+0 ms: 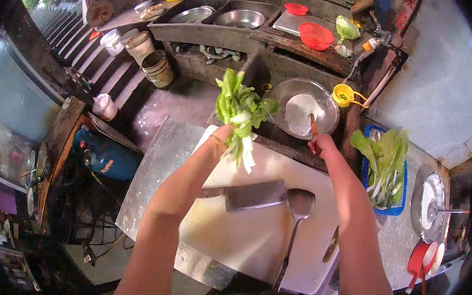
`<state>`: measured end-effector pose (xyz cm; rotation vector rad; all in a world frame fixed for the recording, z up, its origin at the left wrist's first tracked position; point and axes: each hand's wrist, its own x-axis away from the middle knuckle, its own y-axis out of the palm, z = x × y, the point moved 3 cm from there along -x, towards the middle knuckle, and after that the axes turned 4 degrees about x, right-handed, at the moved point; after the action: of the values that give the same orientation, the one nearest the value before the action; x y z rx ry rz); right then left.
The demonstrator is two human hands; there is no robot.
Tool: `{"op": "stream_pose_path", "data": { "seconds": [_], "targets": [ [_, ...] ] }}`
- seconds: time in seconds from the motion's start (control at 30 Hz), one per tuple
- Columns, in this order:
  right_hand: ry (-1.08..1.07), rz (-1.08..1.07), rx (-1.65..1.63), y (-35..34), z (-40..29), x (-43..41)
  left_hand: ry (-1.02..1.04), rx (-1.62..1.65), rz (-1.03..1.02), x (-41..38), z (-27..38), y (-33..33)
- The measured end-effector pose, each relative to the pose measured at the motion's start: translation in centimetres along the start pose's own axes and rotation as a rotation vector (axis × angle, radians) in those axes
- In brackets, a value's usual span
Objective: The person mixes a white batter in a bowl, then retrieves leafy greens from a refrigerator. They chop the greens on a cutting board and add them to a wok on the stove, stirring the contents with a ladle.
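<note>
My left hand [223, 134] grips a bunch of leafy greens [244, 106] above the far left edge of a white cutting board [228, 235], leaves pointing away and pale stalks towards me. My right hand [322, 146] is closed on a reddish-brown handle [313, 125] that reaches into a round metal basin [280, 117]; whatever is at its far end cannot be made out. On the board lie a cleaver [255, 195] and a metal wok spatula [300, 203], the cleaver's blade end close to the spatula's head. Beside my right forearm, more leafy greens [382, 164] rest in a blue basket [403, 196].
Behind the basin, red plastic baskets [316, 36] stand on a ledge, and a yellow dipper [343, 95] sits at its right. Sinks with metal bowls [239, 18] line the back. Buckets [158, 69] stand on the left floor. A lidded pan [429, 202] is at far right.
</note>
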<state>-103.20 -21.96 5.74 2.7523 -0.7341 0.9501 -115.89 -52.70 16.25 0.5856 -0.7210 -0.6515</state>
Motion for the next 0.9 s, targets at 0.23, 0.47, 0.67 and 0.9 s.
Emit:
{"op": "stream_pose_path", "data": {
  "seconds": [0.23,0.47,0.67,0.9],
  "targets": [
    [0.166,-0.261,-0.438,3.8,-7.8,7.4,-0.275,-0.187,0.503,-13.8,-1.6,-8.3],
    [-0.200,-0.166,0.036,10.6,-12.1,12.6,-0.282,-0.317,0.395,-21.7,-3.1,-11.6],
    [-0.889,0.624,1.087,9.5,-7.9,13.0,-0.325,-0.541,0.252,-19.2,-3.4,-8.5],
    [-0.558,0.655,0.625,2.2,1.4,23.7,-0.340,-0.102,-0.076,-14.8,1.6,-9.5]
  ]
}}
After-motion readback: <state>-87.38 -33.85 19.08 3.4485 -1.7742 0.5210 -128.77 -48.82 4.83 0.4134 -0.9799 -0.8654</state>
